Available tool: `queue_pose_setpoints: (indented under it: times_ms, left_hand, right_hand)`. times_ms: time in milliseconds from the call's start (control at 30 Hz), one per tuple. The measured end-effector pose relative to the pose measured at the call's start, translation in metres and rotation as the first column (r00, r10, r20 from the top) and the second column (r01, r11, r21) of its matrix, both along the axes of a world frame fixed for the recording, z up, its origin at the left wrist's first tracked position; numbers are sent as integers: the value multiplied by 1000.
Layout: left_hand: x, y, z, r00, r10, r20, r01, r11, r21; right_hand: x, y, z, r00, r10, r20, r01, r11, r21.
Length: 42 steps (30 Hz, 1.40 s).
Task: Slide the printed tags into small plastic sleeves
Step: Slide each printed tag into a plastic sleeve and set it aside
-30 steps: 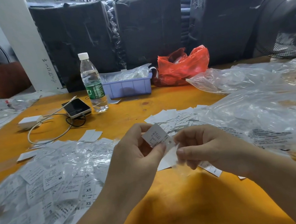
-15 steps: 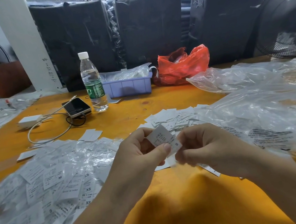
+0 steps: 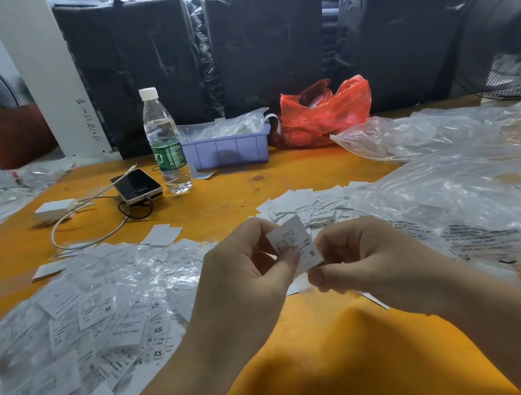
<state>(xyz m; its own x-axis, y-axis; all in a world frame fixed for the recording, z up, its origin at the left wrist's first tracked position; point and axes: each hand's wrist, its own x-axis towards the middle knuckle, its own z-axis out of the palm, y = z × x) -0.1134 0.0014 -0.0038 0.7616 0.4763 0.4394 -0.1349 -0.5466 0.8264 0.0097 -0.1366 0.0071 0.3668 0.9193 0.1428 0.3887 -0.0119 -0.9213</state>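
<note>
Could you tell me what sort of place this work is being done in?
Probably a garment packing workshop: heaps of size tags on the orange table, clear plastic bags, and black-wrapped bales stacked behind.

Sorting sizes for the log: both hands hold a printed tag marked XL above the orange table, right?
Not quite. In the head view the printed tag held by the left hand and right hand above the orange table reads S, not XL.

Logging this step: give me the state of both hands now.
Left hand: pinching the small white printed paper tag marked S.
Right hand: pinching the same tag's lower end.
</note>
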Motion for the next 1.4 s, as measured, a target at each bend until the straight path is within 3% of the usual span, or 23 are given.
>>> queue_pose_setpoints:
  times_ms: [167,333,567,667,933,1200,1400]
  left_hand:
    - [-1,-3,-1,1000,24,13,-25,991,130]
    - [0,-1,-1,1000,-3,-2,3,988,155]
    - [0,2,0,986,-131,-106,121,988,-98]
    - [1,3,0,986,-131,-101,117,984,-133]
    - [1,3,0,998,-40,-40,36,995,-89]
    - [-2,-2,2,998,0,-62,11,984,176]
    - [-2,1,2,997,32,-63,-24,992,125]
  right_hand:
    - [1,0,1,999,5,-38,-6,1000,-22]
    - [0,1,2,997,-12,-82,13,1000,4]
    - [5,3,0,985,-123,-123,133,988,79]
    - [4,3,1,976,-126,-176,143,986,87]
    - [9,1,1,974,-120,-193,120,993,-15]
    - [9,2,0,972,-115,-204,120,993,11]
    - [12,1,-1,968,-140,-208,153,987,51]
